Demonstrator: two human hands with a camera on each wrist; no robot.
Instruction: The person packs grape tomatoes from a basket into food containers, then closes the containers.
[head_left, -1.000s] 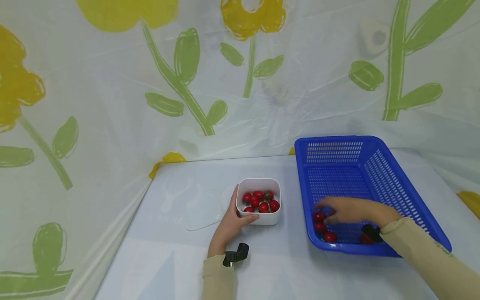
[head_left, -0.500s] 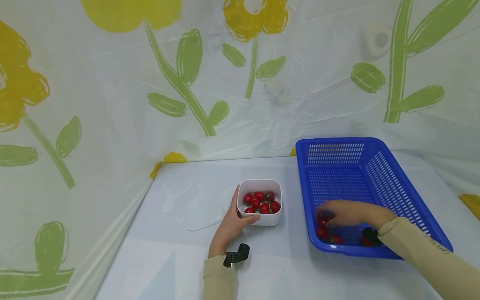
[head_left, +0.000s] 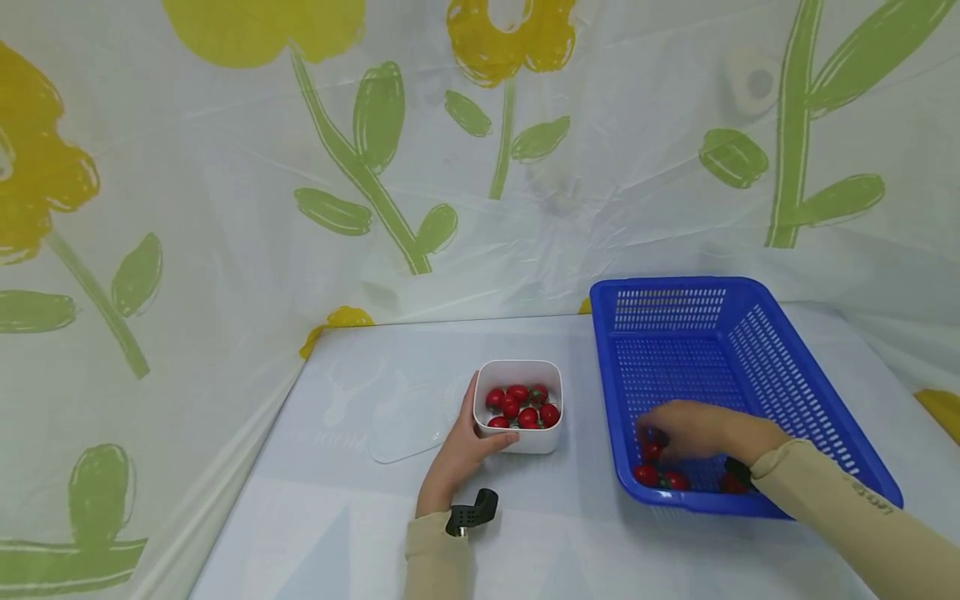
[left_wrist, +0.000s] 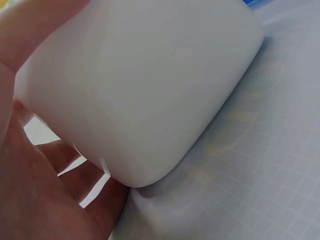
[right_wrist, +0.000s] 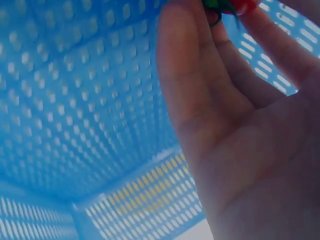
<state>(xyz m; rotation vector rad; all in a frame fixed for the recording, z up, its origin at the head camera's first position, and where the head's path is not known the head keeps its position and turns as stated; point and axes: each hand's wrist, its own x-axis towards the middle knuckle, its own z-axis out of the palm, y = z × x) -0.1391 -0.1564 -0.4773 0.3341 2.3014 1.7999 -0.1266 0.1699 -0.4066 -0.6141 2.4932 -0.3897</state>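
L hand (head_left: 459, 452) has a firm-looking wrap on the white box (head_left: 528, 442): thumb across the near wall just under the rim, fingers along its L side. R hand (head_left: 693, 429) is down inside the blue basket (head_left: 667, 358), fingers curled, w/ one tomato (right_wrist: 242, 5) betw. the fingertips; the tips run out of the R wrist view, so from my end I can't tell how tight the hold is.

Containers: 2. White box is upright on the table (head_left: 525, 542), approx. mid-table; I count 7 red tomatoes (head_left: 510, 406) in it, lying loose, some w/ green stems showing. Basket, perforated, sits R of the box, well apart. In it I see 4, incl. the one at the fingertips: 2 loose tomatoes (head_left: 677, 481) nr the front L corner, plus 1 further R by the cuff, partly hidden.

Also: 1 clear sheet (head_left: 405, 429) flat on the table, L of box; 2 black wrist cams (head_left: 474, 510), 1 per arm.
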